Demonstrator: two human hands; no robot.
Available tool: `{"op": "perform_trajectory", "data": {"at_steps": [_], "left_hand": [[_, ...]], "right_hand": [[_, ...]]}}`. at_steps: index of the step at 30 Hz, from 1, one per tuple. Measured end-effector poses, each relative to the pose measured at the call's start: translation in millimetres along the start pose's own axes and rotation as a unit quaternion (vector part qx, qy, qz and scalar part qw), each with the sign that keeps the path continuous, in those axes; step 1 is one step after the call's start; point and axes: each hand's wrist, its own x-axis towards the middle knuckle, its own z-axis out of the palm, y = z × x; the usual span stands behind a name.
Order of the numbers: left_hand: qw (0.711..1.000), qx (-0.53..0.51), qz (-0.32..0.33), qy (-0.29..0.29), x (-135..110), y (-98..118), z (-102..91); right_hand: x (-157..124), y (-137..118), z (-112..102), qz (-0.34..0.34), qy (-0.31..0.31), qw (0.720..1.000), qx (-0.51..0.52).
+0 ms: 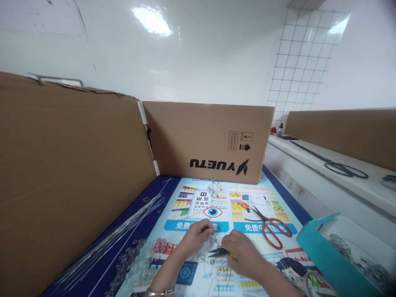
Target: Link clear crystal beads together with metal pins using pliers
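Observation:
My left hand (195,236) is closed, thumb against fingers, on a strand of clear beads (212,239) strung on thin wire. My right hand (243,255) is wrapped round a pair of pliers (219,252) with dark pointed jaws and a yellow handle. The jaws point left, just below the beaded strand. Whether they touch the wire I cannot tell. Several clear beads hang or lie between the two hands. Loose clear beads (126,258) lie in a heap to the left of my left arm.
A bundle of straight wires (123,235) lies at the left by a cardboard wall (68,165). Red-handled scissors (272,231) lie right of my hands. A teal box (332,251) with coiled wire pieces stands at the right. Another wire piece (215,189) lies near the back cardboard panel (185,132).

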Motion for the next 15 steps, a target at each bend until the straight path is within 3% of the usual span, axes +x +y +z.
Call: {"op": "perform_trajectory", "data": {"at_steps": [15], "left_hand": [[0.999,0.032,0.033,-0.004,-0.5,-0.4,4.1]], "right_hand": [[-0.1,0.3,2.1,-0.005,0.006,1.0,-0.003]]}}
